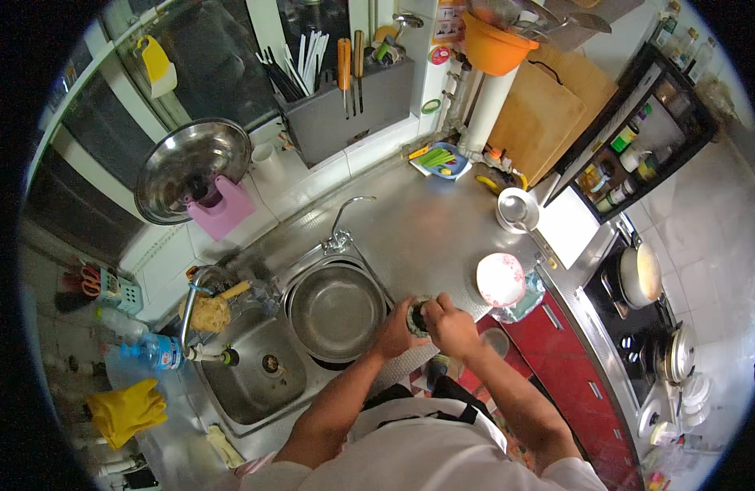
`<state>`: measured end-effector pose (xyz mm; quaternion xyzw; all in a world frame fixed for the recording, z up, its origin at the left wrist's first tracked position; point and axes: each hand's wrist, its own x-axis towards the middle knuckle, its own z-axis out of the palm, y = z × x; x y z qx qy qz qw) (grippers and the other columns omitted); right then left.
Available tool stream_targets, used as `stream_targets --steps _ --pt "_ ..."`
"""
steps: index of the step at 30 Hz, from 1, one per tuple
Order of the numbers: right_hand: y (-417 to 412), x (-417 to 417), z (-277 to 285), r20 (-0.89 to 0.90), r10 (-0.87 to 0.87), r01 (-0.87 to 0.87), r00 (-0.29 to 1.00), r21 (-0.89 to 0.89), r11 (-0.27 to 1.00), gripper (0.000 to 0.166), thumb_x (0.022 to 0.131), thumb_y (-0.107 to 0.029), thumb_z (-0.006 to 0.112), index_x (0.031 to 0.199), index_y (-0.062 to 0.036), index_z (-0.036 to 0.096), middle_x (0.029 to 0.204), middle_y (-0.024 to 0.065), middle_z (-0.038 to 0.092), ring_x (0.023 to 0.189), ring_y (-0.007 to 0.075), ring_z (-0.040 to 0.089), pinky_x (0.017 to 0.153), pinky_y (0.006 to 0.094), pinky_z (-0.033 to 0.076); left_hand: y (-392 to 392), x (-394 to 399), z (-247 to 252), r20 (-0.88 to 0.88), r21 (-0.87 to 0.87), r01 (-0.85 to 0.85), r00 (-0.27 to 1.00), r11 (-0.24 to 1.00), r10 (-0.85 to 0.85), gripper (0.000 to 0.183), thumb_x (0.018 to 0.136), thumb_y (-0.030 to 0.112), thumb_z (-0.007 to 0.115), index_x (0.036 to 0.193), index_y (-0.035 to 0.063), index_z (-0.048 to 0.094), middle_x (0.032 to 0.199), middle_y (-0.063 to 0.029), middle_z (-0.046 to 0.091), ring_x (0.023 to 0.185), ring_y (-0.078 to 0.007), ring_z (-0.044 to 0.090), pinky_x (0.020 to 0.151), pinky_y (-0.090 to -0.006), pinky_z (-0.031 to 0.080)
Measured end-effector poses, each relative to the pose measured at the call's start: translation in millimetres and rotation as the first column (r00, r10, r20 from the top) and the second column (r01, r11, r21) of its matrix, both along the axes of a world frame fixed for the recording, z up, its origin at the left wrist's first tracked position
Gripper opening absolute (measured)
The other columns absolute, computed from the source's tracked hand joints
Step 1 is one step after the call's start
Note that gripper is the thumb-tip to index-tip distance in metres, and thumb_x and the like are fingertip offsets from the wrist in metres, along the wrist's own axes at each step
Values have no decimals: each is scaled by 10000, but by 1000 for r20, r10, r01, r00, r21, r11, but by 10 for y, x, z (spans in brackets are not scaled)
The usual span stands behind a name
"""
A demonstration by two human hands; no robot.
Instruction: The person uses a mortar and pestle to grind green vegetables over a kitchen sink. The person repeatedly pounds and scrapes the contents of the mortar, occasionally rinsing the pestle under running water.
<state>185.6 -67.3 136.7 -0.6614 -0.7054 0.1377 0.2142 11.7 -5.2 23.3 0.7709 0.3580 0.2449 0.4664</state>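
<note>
Near the counter's front edge, my left hand (395,331) is wrapped around a small jar (417,318) with a pale rim and a dark inside. The fingers of my right hand (446,322) reach over the jar's mouth; whether they grip anything there cannot be seen. Just left of my hands, a round metal basin (336,312) sits in the right bowl of the sink. A white bowl with a red flower pattern (500,280) stands on the counter to the right, beside a crumpled clear plastic bag (527,301).
The left sink bowl (254,393) has a faucet over it. A blue plate of cut green vegetables (442,161) lies at the back wall. A small pot with a ladle (517,210) is at the right. Pots (640,276) stand on the stove. Yellow rubber gloves (127,412) hang left.
</note>
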Motion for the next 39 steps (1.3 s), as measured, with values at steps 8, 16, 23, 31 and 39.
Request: stream_targets --steps 8,16,23,31,39 --pt "-162 -23 -153 47 -99 101 994 -31 994 198 929 -113 672 1118 -92 621 1055 171 591 791 395 711 660 483 605 68 98 -77 -66 -74 1 998 997 -6 1074 662 342 993 1512 38 410 1422 -236 578 1303 -433 588 1077 -498 502" --pt "-226 -23 -314 -3 -85 85 996 64 994 158 961 -151 687 1096 -90 632 1107 152 606 790 403 701 632 495 595 178 110 -152 -61 -65 34 997 997 -38 1135 603 360 1015 1504 32 409 1437 -228 570 1313 -424 581 1086 -482 497" --pt "-326 -46 -250 -33 -159 161 987 70 985 174 960 -136 667 1127 -117 622 1084 173 596 792 431 699 655 530 593 124 93 -33 -36 -160 49 998 986 -56 1083 585 375 1012 1463 38 476 1432 -212 578 1322 -408 574 1098 -483 489" --pt "-370 -83 -66 -128 -199 214 972 125 969 142 1024 -176 647 1097 -60 611 1058 197 603 836 449 688 663 532 585 106 23 -275 -11 -140 81 996 987 -83 1129 581 385 1015 1497 36 456 1443 -218 565 1349 -398 554 1136 -477 461" --pt "-452 -42 -88 -187 -197 221 963 121 968 156 1012 -158 657 1125 -66 602 1104 205 601 880 454 696 702 525 596 196 63 -96 -101 -135 62 992 989 -76 1128 579 393 1023 1498 47 468 1447 -208 577 1360 -363 563 1136 -466 464"
